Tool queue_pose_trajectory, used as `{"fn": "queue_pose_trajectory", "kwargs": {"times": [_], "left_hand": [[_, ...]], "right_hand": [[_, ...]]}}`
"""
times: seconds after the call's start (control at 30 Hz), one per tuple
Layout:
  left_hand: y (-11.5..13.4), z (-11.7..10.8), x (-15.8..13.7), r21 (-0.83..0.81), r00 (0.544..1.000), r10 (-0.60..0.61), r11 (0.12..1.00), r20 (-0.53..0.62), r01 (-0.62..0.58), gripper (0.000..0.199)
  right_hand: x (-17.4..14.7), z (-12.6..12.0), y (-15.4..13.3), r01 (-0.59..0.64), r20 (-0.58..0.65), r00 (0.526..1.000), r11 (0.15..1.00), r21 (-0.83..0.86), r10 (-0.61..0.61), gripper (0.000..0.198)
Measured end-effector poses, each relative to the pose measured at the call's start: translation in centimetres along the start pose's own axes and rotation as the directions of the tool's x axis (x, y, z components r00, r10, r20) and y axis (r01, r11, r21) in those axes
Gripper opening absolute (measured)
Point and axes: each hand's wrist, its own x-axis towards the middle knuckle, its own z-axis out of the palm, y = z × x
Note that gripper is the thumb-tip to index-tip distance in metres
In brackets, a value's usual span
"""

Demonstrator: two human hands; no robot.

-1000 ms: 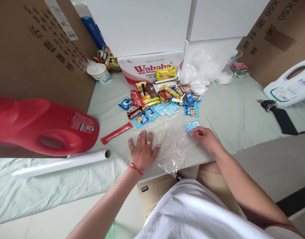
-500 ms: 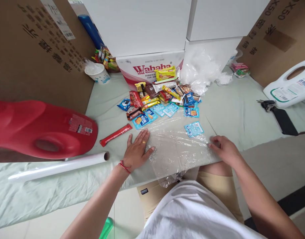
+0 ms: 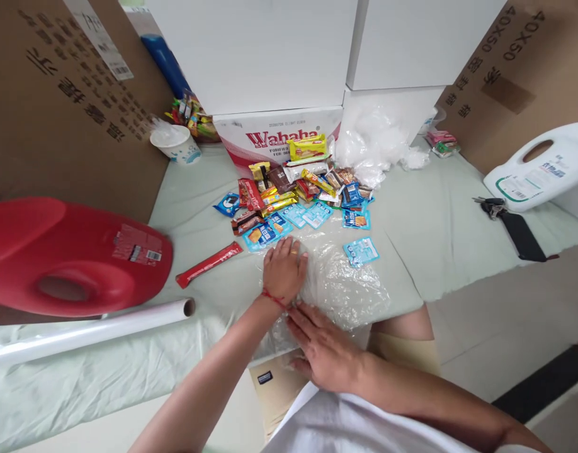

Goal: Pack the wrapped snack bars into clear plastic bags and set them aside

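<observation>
Both hands flat, grip released: left hand (image 3: 284, 272) pins plastic film (image 3: 350, 286) to desk (image 3: 425, 239); right hand (image 3: 324, 346) smooths its near edge.

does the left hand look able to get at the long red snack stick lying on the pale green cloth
Probably yes. The left hand lies flat on the clear plastic sheet, and the long red snack stick lies just to its left on the pale green cloth, with only bare cloth between them.
</observation>
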Motion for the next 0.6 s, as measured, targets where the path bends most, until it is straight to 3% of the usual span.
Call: {"fn": "queue_pose_trajectory", "kwargs": {"times": [0.1,0.2,0.27,0.33,0.47,0.6], "left_hand": [[0.5,1.1,0.6,0.037,1.0,0.008,0.999,0.005,-0.008,0.049],[0.2,1.3,1.0,0.04,0.999,0.045,0.998,-0.002,-0.045,0.05],[-0.4,1.2,1.4,0.016,0.997,0.082,0.997,-0.008,-0.082,0.049],[-1.2,1.1,1.8,-0.029,0.994,0.106,0.994,-0.023,-0.107,0.045],[-2.5,1.1,2.4,-0.079,0.991,0.115,0.99,-0.073,-0.121,0.037],[-2.8,1.5,2.5,-0.062,0.981,0.146,0.986,-0.13,-0.155,0.035]], "right_hand": [[-0.8,-0.7,0.1,0.023,-0.014,1.0,0.992,0.124,-0.021,0.066],[-1.1,-3.7,1.8,0.043,-0.023,0.999,0.951,0.307,-0.037,0.046],[-0.7,-6.9,4.2,-0.055,-0.041,0.996,0.917,0.394,0.077,0.035],[0.8,-10.6,7.4,-0.225,-0.109,0.95,0.883,0.413,0.293,0.03],[6.8,-18.1,14.2,-0.38,-0.356,0.841,0.913,0.148,0.407,0.018],[15.1,-24.3,18.5,-0.441,-0.45,0.839,0.867,-0.232,0.306,0.021]]}}
